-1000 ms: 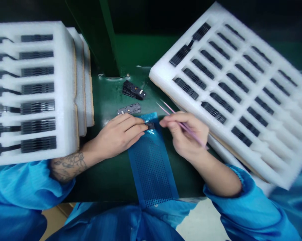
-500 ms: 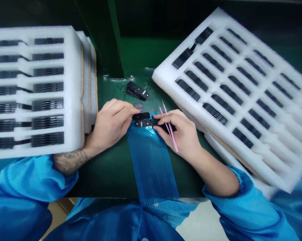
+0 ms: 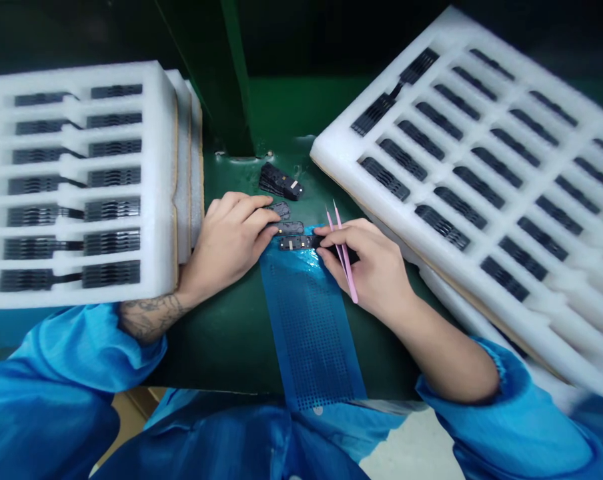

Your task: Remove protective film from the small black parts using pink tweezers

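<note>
Bright, even light, source out of view. Glare on the blue film [image 3: 294, 267], white foam tray [image 3: 331, 152] nearly blown out, soft shadow under my right hand [image 3: 376, 273]. Top corners dim, edges bowed, far tray corner soft.

No lettering, numbers or brand marks can be read anywhere. The stack of black plastic parts [image 3: 280, 181] on the green worktop [image 3: 231, 200] shows a tiny pale label, too small to make out, and the tattoo on the left forearm [image 3: 151, 317] is illegible.
</note>
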### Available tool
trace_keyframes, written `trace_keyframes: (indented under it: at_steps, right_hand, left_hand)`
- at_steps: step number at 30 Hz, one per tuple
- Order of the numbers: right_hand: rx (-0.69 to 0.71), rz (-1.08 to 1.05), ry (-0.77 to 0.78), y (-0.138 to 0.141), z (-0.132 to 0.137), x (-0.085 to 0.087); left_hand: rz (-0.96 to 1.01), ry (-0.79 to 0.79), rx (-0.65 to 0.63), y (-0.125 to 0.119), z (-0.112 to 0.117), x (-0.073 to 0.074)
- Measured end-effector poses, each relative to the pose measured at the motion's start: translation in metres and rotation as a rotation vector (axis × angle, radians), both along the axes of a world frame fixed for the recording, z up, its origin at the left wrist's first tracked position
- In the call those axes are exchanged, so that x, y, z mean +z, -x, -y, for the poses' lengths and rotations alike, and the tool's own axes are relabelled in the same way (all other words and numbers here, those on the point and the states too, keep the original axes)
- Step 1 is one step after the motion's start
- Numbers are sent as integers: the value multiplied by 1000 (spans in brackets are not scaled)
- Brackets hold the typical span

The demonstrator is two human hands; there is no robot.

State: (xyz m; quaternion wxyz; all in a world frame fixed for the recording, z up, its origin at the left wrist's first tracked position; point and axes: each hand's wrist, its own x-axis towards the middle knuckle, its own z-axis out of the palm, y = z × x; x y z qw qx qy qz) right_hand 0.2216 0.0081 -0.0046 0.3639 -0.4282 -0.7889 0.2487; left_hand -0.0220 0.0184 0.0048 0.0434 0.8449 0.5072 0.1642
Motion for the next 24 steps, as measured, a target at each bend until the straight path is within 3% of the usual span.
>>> trace_keyframes:
  at_steps: [8,14,20,24]
  right_hand:
    - [204,209,-162,-21,-11,5]
    - [209,210,-154,-23,-11,5]
    - [203,207,-152,-21,-11,6]
    - [184,195,-161,-20,-10,3]
  left_hand:
    - [122,22,-25,3,-1,-2]
    - [156,-1,19,3,0,-3]
    - [367,-79,-15,-1,5,1]
    - [200,55,-134,-2,1,-3]
